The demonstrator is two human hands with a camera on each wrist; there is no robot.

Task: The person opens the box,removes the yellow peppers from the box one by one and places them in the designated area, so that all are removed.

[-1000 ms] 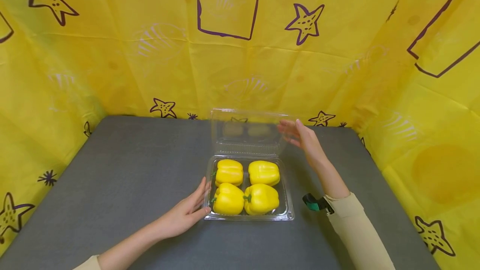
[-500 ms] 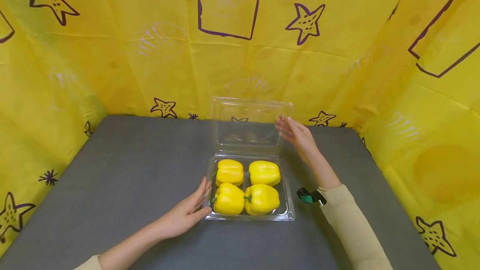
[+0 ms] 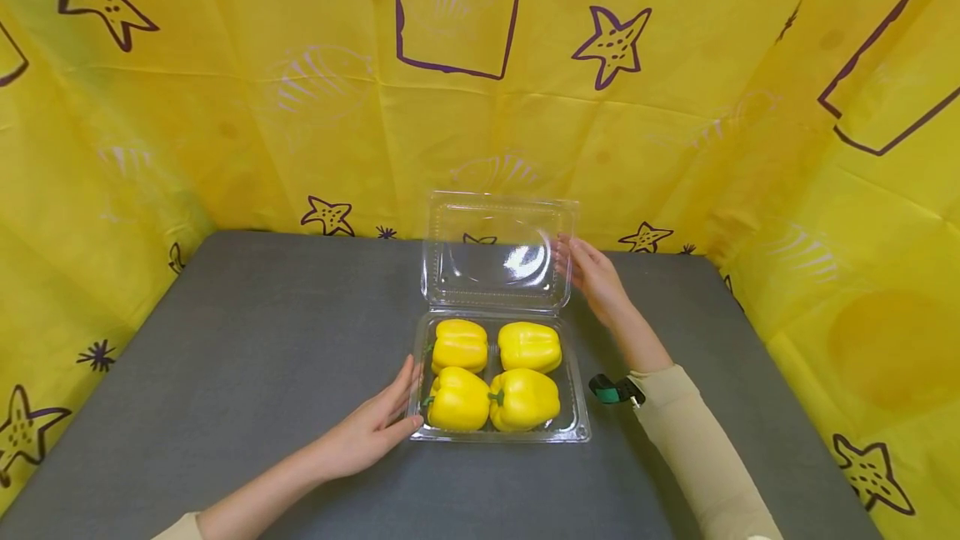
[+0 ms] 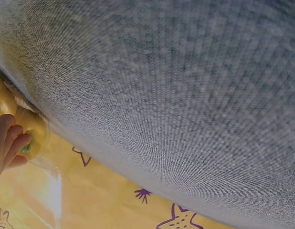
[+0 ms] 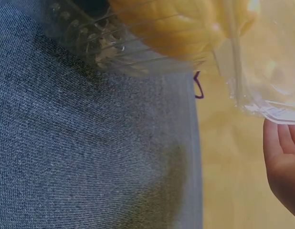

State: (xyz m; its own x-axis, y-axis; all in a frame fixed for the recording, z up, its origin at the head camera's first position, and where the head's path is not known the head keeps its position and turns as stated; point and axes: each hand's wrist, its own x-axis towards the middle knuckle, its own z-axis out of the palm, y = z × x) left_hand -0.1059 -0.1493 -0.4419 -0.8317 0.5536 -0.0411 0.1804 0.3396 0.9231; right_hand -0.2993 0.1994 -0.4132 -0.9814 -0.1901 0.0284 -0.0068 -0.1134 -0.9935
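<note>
"Plastic box [image 3: 498, 437]: where is it, and how will it handle?"

"On the tabletop [image 3: 300, 323], four peppers [image 3: 457, 398] inside, lid [image 3: 480, 248] standing up at the back. Probably light, thin and slippery — the lid should flex, and may crease at the hinge."

"And the hands?"

"Left hand [image 3: 367, 432]: fingers fairly straight against the box's left side, gripping nothing. Right hand [image 3: 596, 273]: fingers nearly straight at the lid's right edge — no firm grip that I can see."

"Best hold?"

"Lid by its rim; box low on its walls."
</note>
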